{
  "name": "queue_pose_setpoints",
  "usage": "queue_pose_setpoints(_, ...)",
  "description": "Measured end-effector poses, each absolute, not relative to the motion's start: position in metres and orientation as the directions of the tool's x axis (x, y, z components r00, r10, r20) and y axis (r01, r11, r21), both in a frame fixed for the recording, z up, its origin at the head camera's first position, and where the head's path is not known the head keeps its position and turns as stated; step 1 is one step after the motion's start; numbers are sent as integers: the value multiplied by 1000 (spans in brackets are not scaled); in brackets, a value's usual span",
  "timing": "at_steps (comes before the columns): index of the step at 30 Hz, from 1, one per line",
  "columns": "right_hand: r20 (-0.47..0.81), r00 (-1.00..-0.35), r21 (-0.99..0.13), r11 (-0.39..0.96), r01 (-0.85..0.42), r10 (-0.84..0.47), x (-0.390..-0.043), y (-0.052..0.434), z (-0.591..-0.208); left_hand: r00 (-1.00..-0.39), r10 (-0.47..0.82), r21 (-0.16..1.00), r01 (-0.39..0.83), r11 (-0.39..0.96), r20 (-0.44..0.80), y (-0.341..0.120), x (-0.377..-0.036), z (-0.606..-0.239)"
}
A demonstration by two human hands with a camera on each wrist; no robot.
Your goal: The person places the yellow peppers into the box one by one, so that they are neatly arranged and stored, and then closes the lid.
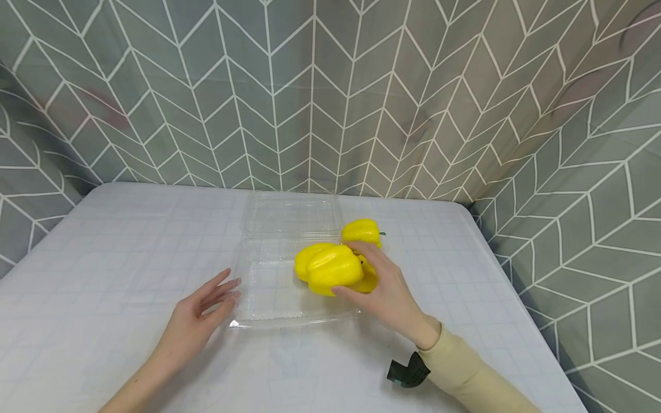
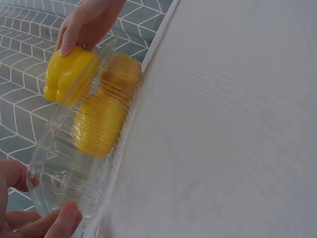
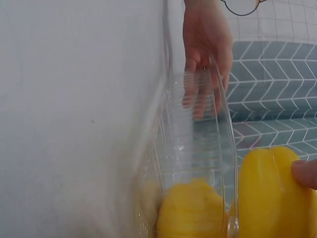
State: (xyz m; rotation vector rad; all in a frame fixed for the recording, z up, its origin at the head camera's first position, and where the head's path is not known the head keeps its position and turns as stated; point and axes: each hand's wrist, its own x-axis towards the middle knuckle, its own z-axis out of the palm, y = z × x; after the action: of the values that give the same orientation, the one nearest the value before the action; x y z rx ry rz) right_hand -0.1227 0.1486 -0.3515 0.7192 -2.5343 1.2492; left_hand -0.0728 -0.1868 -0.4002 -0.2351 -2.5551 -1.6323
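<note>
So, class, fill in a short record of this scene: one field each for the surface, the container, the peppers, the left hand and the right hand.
surface: white table
container: clear plastic clamshell box, lid open toward the back
peppers: three yellow peppers; one held, one under the hand, one beside the box at the back right
left hand: left hand, fingers straight, at the box's left edge
right hand: right hand, grips the front pepper over the box's right side

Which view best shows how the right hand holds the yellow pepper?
The head view: the right hand curls over the front yellow pepper, above the clear container, thumb and fingers both visible. The left wrist view shows only fingers on the pepper's top. The right wrist view shows just a fingertip at the frame's edge.
</note>
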Motion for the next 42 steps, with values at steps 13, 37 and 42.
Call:
queue_pose_setpoints(13, 359, -859, -675, 533, -510, -366, -111, 137, -355, -986, 64, 898, 165, 409, 152, -186, -73, -400)
queue_pose_setpoints(37, 305, -869, -662, 569, -488, -390, -108, 132, -364, -982, 72, 888, 186, 421, 172, -187, -73, -400)
queue_pose_setpoints(42, 320, -856, -648, 566, -510, -405, -108, 132, -367, -984, 71, 889, 180, 420, 166, -186, -73, -400)
